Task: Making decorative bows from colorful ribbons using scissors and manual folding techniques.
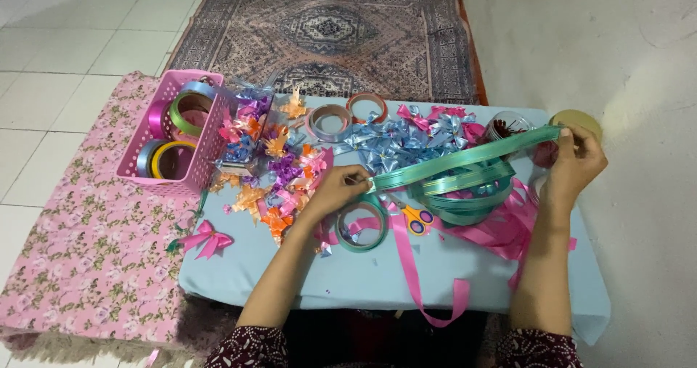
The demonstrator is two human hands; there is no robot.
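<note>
Hands both on one strip of teal ribbon (465, 157), stretched taut across the counter (239, 266). Left hand (335, 190) fingers pinched shut on the strip's left end, above a near-empty teal ribbon spool (361, 228). Right hand (573, 166) fingers pinched shut on the right end, raised higher, so the strip slopes up toward the right.

Under the strip: loose coils of more teal ribbon (465, 193), lying on a tangle of pink ribbon (501, 230). One pink ribbon tail (425, 281) runs off the near counter edge. Scissors with yellow-purple handles (417, 220) lie just beside the spool, below the strip.

Counter has a light blue cover. Behind the hands: heap of pale blue bows (392, 144), some pink bows (435, 115), two tape-like rolls (347, 114). Left of the left hand: pile of orange, purple and pink folded ribbon pieces (279, 172). Pink basket (178, 132) at the counter's left edge holds ribbon rolls. Single pink bow (208, 239) lies apart near the left front corner. Floral cloth (87, 230) on the floor left, patterned rug (327, 34) beyond.
</note>
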